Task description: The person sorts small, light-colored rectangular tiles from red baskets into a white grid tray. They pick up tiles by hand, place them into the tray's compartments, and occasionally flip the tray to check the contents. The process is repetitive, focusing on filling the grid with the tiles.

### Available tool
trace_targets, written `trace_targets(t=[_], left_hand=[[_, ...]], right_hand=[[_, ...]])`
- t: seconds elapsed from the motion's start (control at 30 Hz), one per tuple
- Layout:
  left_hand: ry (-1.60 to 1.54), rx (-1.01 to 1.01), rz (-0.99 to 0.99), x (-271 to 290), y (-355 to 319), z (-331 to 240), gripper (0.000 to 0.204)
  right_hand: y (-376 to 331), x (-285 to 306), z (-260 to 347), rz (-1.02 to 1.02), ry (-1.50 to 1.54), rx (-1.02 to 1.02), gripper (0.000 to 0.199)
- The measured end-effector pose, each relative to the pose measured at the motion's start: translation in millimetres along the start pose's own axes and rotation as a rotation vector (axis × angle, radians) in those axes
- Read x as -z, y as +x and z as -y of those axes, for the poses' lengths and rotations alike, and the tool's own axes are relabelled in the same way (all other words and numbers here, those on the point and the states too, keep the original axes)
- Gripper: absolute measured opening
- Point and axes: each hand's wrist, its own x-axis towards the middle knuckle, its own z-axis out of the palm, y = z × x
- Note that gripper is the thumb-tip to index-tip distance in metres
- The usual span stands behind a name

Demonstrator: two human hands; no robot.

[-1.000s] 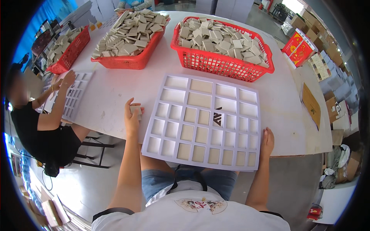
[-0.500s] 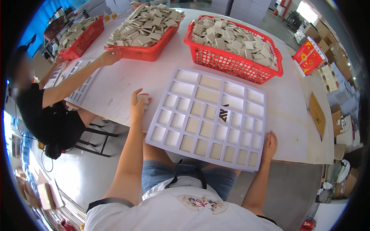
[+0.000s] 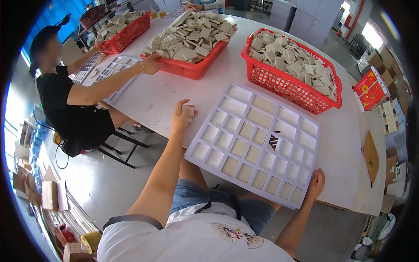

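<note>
My left hand (image 3: 182,115) is closed around a few small beige tiles (image 3: 188,112) just above the white table, left of a white compartment tray (image 3: 251,105). The tray lies tilted across the table's near edge and juts over my lap. Beige tiles (image 3: 239,145) fill some of its square and rectangular compartments; others show bare white bottoms. A dark printed mark sits near its middle. At the tray's right edge, my right hand (image 3: 315,183) rests with fingers loosely extended, holding nothing I can see.
Two red baskets (image 3: 297,92) (image 3: 185,70) heaped with tiles stand beyond the tray, and a third red basket (image 3: 126,37) is farther left. A seated co-worker (image 3: 74,96) reaches toward the baskets beside other white trays (image 3: 120,65). A red box (image 3: 371,89) is at right.
The view has turned left, so the scene sits farther right and lower. My hands keep about the same places beside the tray. The co-worker's near hand has moved onto the middle basket's edge.
</note>
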Motion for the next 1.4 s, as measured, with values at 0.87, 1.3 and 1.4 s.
trace_targets(t=[0.87,1.3,1.4], left_hand=[[-0.033,-0.032,0.021,6,7,13,0.047],[-0.037,-0.026,0.016,1,5,12,0.048],[-0.041,-0.023,0.019,2,7,14,0.048]], right_hand=[[1,-1,-10,0.022,-0.045,0.032,0.029],[-1,0,-7,0.017,-0.048,0.021,0.029],[-1,0,-5,0.019,-0.044,0.006,0.029]])
